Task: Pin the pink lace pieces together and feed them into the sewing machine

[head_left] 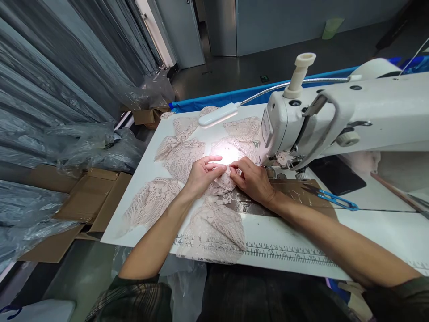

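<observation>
Pale pink lace fabric [217, 221] lies bunched on the white sewing table, left of the machine needle. My left hand [203, 175] pinches a fold of it between thumb and fingers, under the bright lamp spot. Close beside it, my right hand [250, 178] has thumb and forefinger pressed together on the same lace. The fingertips of both hands nearly meet. Glare from the lamp washes out the lace just behind them. To the right of my right hand is the head of a white sewing machine [301, 120].
More lace pieces [152, 201] are spread over the table's left side. A lamp [219, 115] on a bendy neck hangs above. Blue thread snips [330, 197] and a black phone-like slab [337, 174] lie at right. An open cardboard box [90, 197] stands left, below the table.
</observation>
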Demonstrator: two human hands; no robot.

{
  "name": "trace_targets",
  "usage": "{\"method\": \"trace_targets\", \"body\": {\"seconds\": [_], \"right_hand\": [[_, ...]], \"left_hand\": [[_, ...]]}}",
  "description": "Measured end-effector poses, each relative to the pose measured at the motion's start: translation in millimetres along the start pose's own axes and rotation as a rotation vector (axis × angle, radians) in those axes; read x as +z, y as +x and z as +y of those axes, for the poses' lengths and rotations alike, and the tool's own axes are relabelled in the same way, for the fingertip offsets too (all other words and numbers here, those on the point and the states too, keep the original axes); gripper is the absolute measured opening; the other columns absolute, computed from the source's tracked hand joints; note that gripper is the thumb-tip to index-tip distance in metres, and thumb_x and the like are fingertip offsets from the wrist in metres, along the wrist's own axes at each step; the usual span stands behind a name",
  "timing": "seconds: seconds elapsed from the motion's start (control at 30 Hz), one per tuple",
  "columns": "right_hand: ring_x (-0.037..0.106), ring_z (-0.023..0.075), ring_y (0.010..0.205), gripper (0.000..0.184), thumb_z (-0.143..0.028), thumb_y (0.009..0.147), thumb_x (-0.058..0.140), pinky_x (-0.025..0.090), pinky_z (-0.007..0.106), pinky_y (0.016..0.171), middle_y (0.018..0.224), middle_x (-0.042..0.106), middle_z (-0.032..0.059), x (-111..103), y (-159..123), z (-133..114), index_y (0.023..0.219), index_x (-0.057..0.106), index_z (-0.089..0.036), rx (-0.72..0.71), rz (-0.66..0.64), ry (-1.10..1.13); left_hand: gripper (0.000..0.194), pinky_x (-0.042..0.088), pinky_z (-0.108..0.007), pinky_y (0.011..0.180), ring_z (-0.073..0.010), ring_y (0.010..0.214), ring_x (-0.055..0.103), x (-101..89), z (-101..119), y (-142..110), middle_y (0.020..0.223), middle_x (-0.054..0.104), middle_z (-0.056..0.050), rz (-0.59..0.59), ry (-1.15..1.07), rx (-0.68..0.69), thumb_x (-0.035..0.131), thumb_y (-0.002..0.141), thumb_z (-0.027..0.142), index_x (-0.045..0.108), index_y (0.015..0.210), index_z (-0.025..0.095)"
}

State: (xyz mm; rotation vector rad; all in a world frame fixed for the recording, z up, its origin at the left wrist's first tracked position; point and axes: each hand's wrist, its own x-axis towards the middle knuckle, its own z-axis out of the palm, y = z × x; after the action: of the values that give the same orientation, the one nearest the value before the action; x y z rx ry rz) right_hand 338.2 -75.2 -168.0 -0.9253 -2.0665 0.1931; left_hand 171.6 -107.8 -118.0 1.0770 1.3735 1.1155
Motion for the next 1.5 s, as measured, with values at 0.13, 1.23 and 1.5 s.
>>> {"method": "trace_targets", "body": {"seconds": [0.13,1.23,1.5], "right_hand": [[0.053,0.0115,0.063,0.023,-0.026,0.096,0.045,0.03,0.026,0.05,0.08,0.063,0.0049,0.9,-0.9,2.2,0.087,0.063,-0.015,-0.024,-0.007,-0.05],[0.047,0.0111,0.062,0.007,-0.019,0.086,0.053,0.041,0.024,0.06,0.074,0.055,0.0008,-3.9,-3.4,-4.1,0.078,0.052,-0.019,0.131,0.055,0.25],[0.05,0.0112,0.065,0.009,-0.021,0.093,0.049,0.04,0.025,0.061,0.082,0.057,0.0029,-4.1,-4.9,-4.0,0.091,0.057,-0.017,0.02,0.033,0.219]], "left_hand": [[0.053,0.041,-0.023,0.058,-0.0085,0.056,0.053,1.1,1.5,-0.3,0.065,0.067,-0.003,0.008,-0.044,-0.032,0.084,0.064,0.028,0.065,0.108,0.006],[0.058,0.035,-0.023,0.056,-0.0079,0.054,0.047,1.0,3.1,-2.6,0.06,0.062,0.001,-0.058,-0.055,-0.025,0.083,0.066,0.03,0.063,0.115,0.007],[0.06,0.039,-0.024,0.059,-0.009,0.056,0.051,2.4,4.4,-4.5,0.064,0.067,-0.001,-0.058,-0.009,-0.025,0.082,0.068,0.032,0.061,0.119,0.008]]}}
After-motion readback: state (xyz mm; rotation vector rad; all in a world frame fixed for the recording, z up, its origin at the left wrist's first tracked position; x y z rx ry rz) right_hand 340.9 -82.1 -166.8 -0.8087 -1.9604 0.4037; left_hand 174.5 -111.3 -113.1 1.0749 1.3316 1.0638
